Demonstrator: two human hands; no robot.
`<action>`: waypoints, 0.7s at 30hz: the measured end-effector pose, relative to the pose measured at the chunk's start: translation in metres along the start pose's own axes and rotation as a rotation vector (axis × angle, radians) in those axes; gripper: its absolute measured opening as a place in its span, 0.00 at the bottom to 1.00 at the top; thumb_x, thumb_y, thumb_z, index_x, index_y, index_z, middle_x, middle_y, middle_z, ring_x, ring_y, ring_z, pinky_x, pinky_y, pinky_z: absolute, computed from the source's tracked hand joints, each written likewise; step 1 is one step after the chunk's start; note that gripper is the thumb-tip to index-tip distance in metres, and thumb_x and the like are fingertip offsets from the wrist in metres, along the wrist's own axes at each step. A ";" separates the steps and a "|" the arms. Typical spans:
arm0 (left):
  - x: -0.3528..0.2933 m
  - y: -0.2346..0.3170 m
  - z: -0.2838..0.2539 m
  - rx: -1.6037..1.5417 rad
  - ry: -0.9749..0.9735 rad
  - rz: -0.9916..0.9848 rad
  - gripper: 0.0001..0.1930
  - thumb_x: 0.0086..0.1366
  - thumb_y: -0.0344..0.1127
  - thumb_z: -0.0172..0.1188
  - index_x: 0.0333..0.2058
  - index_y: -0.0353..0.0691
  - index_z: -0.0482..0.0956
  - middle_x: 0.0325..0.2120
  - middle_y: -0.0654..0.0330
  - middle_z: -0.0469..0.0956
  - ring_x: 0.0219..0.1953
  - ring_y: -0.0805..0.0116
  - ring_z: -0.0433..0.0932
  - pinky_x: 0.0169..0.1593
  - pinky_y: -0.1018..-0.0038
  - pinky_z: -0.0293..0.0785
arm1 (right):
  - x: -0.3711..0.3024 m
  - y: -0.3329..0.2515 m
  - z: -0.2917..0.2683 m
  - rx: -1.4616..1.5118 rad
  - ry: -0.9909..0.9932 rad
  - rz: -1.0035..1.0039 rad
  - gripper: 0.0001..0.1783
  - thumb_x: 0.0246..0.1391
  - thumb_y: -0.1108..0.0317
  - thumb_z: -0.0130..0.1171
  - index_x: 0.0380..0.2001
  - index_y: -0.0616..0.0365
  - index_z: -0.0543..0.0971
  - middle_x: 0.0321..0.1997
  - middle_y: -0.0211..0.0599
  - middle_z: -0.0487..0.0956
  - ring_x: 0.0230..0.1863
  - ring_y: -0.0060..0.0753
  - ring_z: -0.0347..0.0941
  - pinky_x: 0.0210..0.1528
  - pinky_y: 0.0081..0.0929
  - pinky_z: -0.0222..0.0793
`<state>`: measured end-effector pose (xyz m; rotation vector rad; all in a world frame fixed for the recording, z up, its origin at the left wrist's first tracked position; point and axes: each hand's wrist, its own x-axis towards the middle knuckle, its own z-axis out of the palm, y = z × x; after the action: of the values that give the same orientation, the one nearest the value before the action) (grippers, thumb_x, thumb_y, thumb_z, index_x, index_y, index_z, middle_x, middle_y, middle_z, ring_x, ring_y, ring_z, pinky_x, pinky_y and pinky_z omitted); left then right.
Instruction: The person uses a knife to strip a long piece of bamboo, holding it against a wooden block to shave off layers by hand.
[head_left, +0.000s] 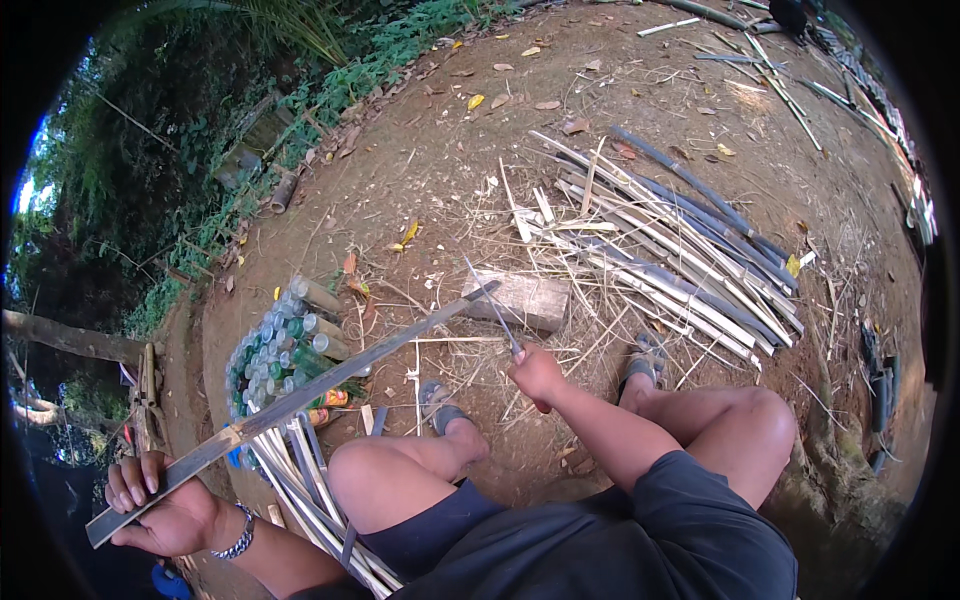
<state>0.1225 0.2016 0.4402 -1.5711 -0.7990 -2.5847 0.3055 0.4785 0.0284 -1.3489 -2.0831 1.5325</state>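
Closed around the lower end of a long bamboo strip [290,402] is my left hand [172,512], at the lower left, with a chain bracelet on its wrist. The strip slants up and away to the right, its far end over the left part of a wooden block [535,303] on the ground. In front of me my right hand [538,377] grips a knife by its handle. The knife's thin blade [490,305] points up and to the left, crossing in front of the block close to the strip's far end. Whether blade and strip touch, I cannot tell.
A pile of split bamboo strips [680,255] lies right of the block amid shavings. Several glass bottles [285,350] are massed to the left. More pale strips [300,480] lean beside my left knee. Green plants [400,70] edge the dirt ground.
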 end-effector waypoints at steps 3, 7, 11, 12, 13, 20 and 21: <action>-0.001 0.005 0.003 -0.048 -0.060 -0.080 0.18 0.61 0.49 0.65 0.33 0.42 0.68 0.23 0.70 0.68 0.22 0.80 0.67 0.27 0.81 0.62 | -0.039 -0.057 -0.008 0.048 -0.088 -0.196 0.12 0.48 0.67 0.59 0.34 0.60 0.72 0.29 0.51 0.78 0.32 0.54 0.76 0.37 0.42 0.71; -0.012 0.002 0.017 -0.034 -0.057 -0.107 0.17 0.64 0.49 0.61 0.31 0.44 0.68 0.15 0.72 0.64 0.15 0.83 0.61 0.24 0.83 0.59 | -0.104 -0.152 -0.028 0.005 -0.324 -0.413 0.10 0.53 0.68 0.53 0.36 0.61 0.70 0.29 0.55 0.78 0.35 0.58 0.77 0.39 0.50 0.71; -0.025 0.010 0.020 -0.015 -0.065 -0.055 0.19 0.66 0.52 0.59 0.27 0.45 0.66 0.15 0.72 0.61 0.14 0.83 0.58 0.23 0.83 0.56 | -0.137 -0.188 -0.030 -0.038 -0.345 -0.601 0.09 0.52 0.68 0.54 0.35 0.60 0.70 0.27 0.53 0.78 0.32 0.58 0.77 0.37 0.51 0.72; -0.025 0.012 0.022 -0.001 -0.050 -0.055 0.19 0.66 0.52 0.58 0.27 0.45 0.66 0.15 0.72 0.61 0.14 0.83 0.58 0.22 0.83 0.56 | -0.132 -0.181 -0.025 -0.052 -0.319 -0.580 0.10 0.52 0.68 0.54 0.36 0.60 0.70 0.27 0.52 0.78 0.32 0.58 0.77 0.37 0.50 0.72; -0.026 0.015 0.023 0.015 -0.036 -0.055 0.19 0.66 0.52 0.58 0.27 0.45 0.66 0.15 0.72 0.61 0.13 0.83 0.58 0.22 0.83 0.56 | -0.125 -0.171 -0.019 -0.065 -0.293 -0.559 0.10 0.52 0.68 0.54 0.36 0.60 0.71 0.27 0.52 0.78 0.32 0.58 0.77 0.37 0.50 0.72; -0.034 0.011 0.040 0.048 -0.003 -0.002 0.19 0.66 0.52 0.58 0.26 0.45 0.66 0.14 0.72 0.60 0.14 0.83 0.57 0.22 0.83 0.55 | -0.063 -0.088 -0.017 -0.115 -0.174 -0.305 0.13 0.48 0.69 0.55 0.38 0.63 0.71 0.29 0.57 0.78 0.32 0.61 0.76 0.37 0.49 0.71; -0.035 0.012 0.040 0.053 -0.005 -0.002 0.19 0.66 0.52 0.58 0.26 0.45 0.66 0.14 0.72 0.59 0.14 0.83 0.57 0.22 0.83 0.55 | -0.081 -0.118 -0.026 -0.036 -0.292 -0.323 0.12 0.49 0.67 0.55 0.37 0.60 0.71 0.30 0.54 0.78 0.35 0.58 0.77 0.39 0.49 0.71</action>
<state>0.1760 0.1992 0.4309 -1.5638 -0.8626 -2.5397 0.3032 0.4288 0.1655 -0.7803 -2.3660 1.6298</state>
